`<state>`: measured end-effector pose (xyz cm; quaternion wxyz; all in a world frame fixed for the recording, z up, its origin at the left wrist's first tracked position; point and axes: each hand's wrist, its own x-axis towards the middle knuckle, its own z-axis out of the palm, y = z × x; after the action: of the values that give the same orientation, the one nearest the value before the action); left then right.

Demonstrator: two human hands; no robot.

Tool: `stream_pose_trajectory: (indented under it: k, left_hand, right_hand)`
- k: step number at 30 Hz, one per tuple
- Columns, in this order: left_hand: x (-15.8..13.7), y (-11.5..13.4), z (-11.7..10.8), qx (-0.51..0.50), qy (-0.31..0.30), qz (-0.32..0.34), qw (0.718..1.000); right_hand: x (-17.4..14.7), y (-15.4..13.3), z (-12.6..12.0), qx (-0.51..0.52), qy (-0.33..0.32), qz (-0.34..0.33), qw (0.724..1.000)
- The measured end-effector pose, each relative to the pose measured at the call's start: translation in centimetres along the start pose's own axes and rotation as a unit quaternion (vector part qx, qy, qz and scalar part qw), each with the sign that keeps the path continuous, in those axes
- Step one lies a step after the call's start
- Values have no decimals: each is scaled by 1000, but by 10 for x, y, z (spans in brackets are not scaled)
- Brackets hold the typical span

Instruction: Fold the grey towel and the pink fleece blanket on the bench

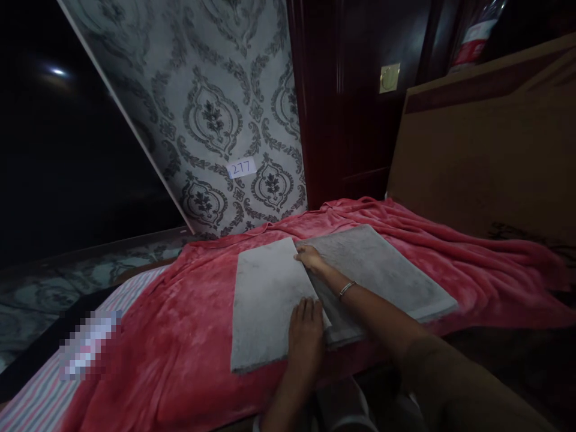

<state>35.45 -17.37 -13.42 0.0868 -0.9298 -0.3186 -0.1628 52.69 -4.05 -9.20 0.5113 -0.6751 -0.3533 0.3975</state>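
A grey, soft-looking cloth (382, 270) lies on a red plush blanket (193, 336). Its left part is a paler flat panel (270, 300) whose right edge overlaps the darker part; whether the two are one folded piece I cannot tell. My left hand (306, 330) rests palm down on the panel's near right corner, fingers stretched out. Farther back, my right hand (310, 258), with a bracelet on the wrist, has its fingers curled at the panel's far right edge and appears to grip it.
A large cardboard box (486, 144) stands at the back right, with a bottle (474, 42) behind it. A dark screen (85, 138) is at the left. Patterned wallpaper (216, 120) bears a paper label (242, 167) reading 277. Striped fabric (45, 390) shows at lower left.
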Motion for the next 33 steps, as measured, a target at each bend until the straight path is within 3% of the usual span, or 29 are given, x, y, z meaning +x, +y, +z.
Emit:
stream_pose_trajectory:
  k: [5,10,19,22,26,29,31,33]
  left_hand:
    - [-1,11,13,33,12,14,999]
    - [-7,11,13,16,4,13,1000]
    - [-4,24,1,-1,-74,-11,997]
    - [-9,18,-14,-66,-85,-2,994]
    - [-3,-15,-45,-236,-96,39,966]
    - [8,-39,-57,-215,-59,-28,975]
    - [11,-44,-53,-127,-42,-67,989]
    - [8,-41,-40,-65,-50,-85,993]
  right_hand:
    - [1,9,-10,-18,3,11,1000]
    - [5,16,-11,-23,2,14,1000]
    - [1,19,-9,-113,44,-17,992]
    - [-1,15,-12,-153,44,-25,987]
    - [-7,-2,-14,-202,65,-67,975]
    - [-10,-21,-5,-290,49,-197,935]
    - [-10,-29,5,-379,5,-298,876]
    - [-7,-28,14,-456,-49,-328,826]
